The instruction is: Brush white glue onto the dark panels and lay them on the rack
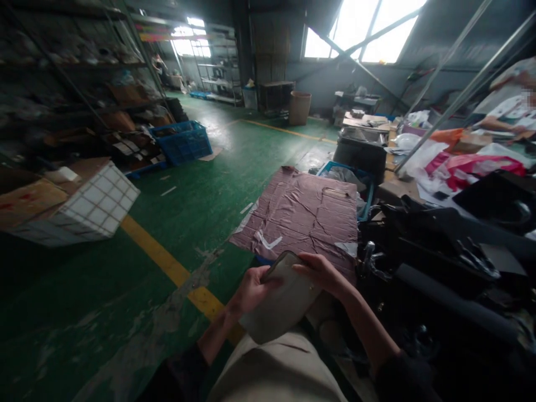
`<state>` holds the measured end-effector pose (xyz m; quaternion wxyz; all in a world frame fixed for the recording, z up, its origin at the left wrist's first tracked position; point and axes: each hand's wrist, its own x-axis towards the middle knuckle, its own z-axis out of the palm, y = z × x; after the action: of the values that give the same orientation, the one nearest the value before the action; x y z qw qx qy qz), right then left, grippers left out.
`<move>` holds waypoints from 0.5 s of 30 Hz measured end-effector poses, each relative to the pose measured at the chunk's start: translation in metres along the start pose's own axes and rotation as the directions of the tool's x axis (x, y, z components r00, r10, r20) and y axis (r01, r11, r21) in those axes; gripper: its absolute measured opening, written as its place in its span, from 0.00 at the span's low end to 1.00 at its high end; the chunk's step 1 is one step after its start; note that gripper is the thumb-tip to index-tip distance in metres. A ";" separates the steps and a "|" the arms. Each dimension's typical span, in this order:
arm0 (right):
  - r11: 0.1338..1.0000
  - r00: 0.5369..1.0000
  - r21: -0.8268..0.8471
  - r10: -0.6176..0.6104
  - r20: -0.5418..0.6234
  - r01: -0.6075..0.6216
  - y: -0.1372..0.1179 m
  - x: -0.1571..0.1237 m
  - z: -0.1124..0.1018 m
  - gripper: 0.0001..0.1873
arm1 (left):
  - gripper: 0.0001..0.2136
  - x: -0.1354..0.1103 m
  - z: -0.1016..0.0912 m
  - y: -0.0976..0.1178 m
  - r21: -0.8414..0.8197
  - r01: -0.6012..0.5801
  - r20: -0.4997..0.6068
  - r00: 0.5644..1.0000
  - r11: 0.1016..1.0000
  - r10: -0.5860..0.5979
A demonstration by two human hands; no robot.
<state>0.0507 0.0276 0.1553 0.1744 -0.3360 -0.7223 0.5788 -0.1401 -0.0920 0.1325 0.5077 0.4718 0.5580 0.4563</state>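
In the head view, your left hand [251,290] is closed around the near-left edge of a flat grey piece [281,306] with a dark rim and rounded corner, thumb on top. Your right hand [320,272] grips its upper right edge, with the fingers curled over it. The flat grey piece sits tilted between both hands, just above your lap and its light trousers [276,368].

Just beyond your hands, a creased brown cardboard sheet [305,215] lies flat, with a blue crate [363,180] at its far right corner. A heap of black parts [439,251] lies to your right. On the green floor [209,178], a yellow line [159,254] runs past a white grid-patterned box [98,206], and another blue basket [184,142] stands by the shelving. A second person [508,103] is at the far right, by the cluttered worktop [389,192].
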 end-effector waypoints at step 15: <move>0.885 0.981 0.428 0.135 0.139 -0.183 -0.012 0.045 0.081 0.24 | 0.27 -0.053 -0.072 0.001 -0.277 0.081 -0.229 0.962 0.957 -0.148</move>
<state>-0.0367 -0.0014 0.1384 0.1591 -0.3152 -0.5515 0.7557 -0.2096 -0.1464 0.1457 0.5183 0.3058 0.5774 0.5518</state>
